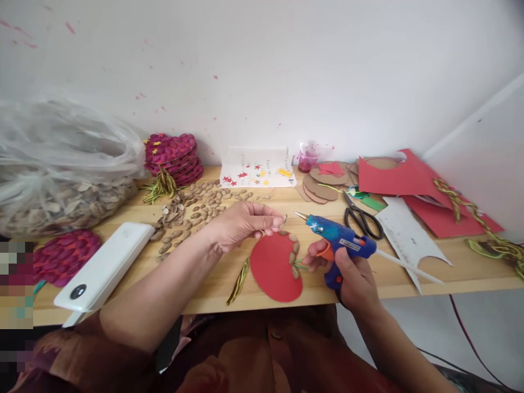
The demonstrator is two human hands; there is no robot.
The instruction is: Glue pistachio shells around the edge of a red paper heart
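My right hand point(354, 273) grips a blue glue gun point(341, 236) with an orange trigger and a white glue stick poking out of its back. Its metal nozzle points left at my left hand point(245, 222), which pinches a small peanut shell piece point(284, 219) between thumb and fingertips. A small gap lies between nozzle and shell. Below both hands, a round red card point(272, 267) rests on the table, with several peanut shells point(295, 256) in a row along its upper right edge. A green cord runs from its right side, and a yellow-and-dark tassel point(238, 281) lies on its left.
Loose peanut shells point(200, 203) spread behind my left arm, near a stack of purple shell-covered discs point(174, 155). A white power bank point(106, 267) and a bag of shells point(61, 202) are at left. Scissors point(362, 218), cardboard discs point(321, 188) and red card point(409, 180) lie at right.
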